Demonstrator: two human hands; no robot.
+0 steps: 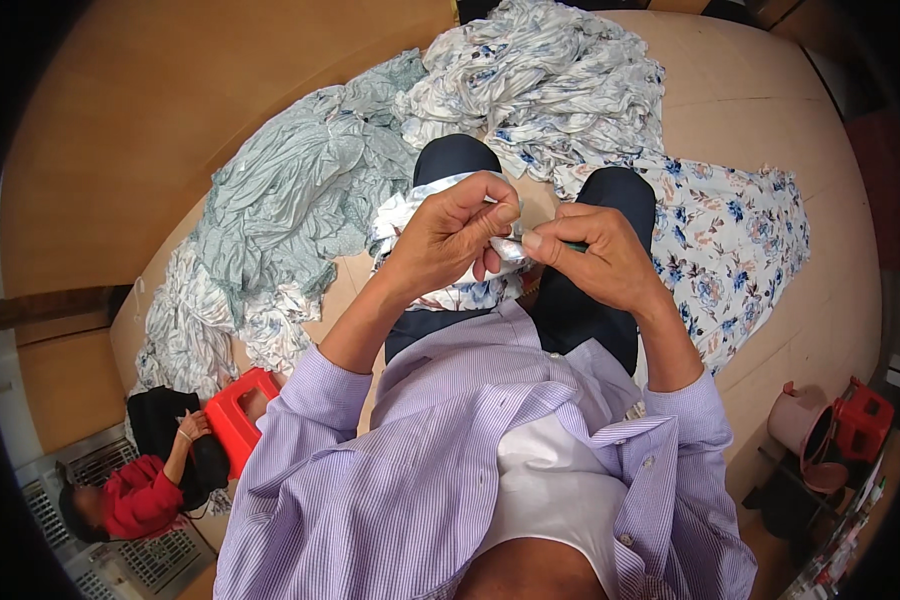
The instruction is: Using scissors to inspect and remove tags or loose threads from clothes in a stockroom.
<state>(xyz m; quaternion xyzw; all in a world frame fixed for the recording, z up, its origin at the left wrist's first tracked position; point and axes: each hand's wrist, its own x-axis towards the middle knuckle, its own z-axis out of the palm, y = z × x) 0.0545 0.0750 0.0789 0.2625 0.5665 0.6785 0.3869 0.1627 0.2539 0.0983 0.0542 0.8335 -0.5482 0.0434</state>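
My left hand (458,228) is closed in a pinch above my lap, with an edge of white floral fabric (508,249) at its fingers. The rest of that fabric, white with blue print, drapes over my left knee. Close beside it, my right hand (605,256) is closed around a slim dark green tool (575,246). The tool's front end points toward the left fingertips and is mostly hidden by my thumb. Its exact kind cannot be made out.
Crumpled grey-green fabric (290,180) and white floral fabric (545,75) lie heaped beyond my knees. A floral piece (735,240) spreads flat at the right. A red stool (235,415) and a seated person (145,490) are at lower left; a pink bucket (800,420) stands at right.
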